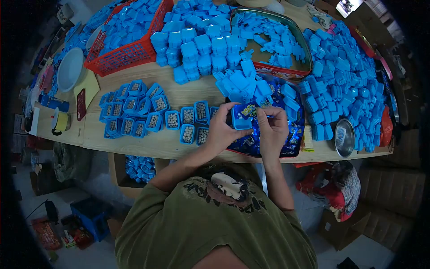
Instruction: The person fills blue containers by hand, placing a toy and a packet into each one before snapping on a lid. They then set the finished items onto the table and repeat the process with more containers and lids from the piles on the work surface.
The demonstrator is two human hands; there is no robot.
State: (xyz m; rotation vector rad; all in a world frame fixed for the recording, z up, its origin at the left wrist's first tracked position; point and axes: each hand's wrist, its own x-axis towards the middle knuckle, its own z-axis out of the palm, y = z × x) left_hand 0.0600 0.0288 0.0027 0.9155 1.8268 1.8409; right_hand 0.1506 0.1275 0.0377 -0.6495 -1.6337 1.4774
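Your left hand (219, 133) held the blue box (242, 123) over the tray (291, 156), fingers spread around its sides; a patterned packet (249, 110) at its mouth was pinched between your right hand's (273, 129) nearly closed fingers. Steadiness mattered.

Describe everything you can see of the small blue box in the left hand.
The small blue box looks like plastic, squarish with rounded corners. It is held above the table's front part, left of the right hand. The left hand grips it, thumb along its near edge. A dark blue piece with a yellow-green print, at the right hand's fingertips, hides its far part. Its contents and exact tilt cannot be told.
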